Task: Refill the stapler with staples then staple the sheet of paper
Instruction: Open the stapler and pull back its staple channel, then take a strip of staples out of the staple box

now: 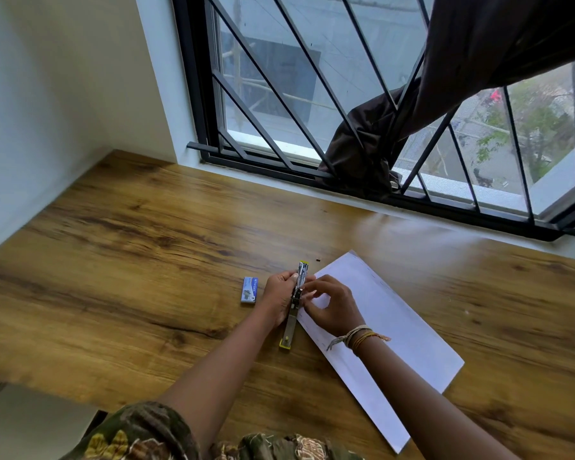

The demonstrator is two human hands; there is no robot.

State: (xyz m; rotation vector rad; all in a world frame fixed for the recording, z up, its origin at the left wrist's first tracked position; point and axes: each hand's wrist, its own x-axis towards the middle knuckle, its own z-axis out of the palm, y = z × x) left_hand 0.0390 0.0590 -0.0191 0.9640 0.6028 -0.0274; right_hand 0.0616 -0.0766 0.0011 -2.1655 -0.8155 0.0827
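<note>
A silver stapler [288, 330] with yellow ends lies opened out flat on the wooden table [120, 267], its top arm swung away from its base. My left hand [277, 297] grips the stapler from the left, near its hinge. My right hand [331, 305] reaches in from the right, and its fingertips pinch at the stapler's channel; whether staples are between them I cannot tell. A white sheet of paper [399, 340] lies slantwise under my right hand. A small blue staple box [249, 289] sits shut just left of my left hand.
A barred window [312, 94] runs along the table's far edge, with a dark brown curtain [462, 78] bunched on the sill. A white wall [47, 111] bounds the table on the left. A tiny dark speck [318, 259] lies beyond the stapler.
</note>
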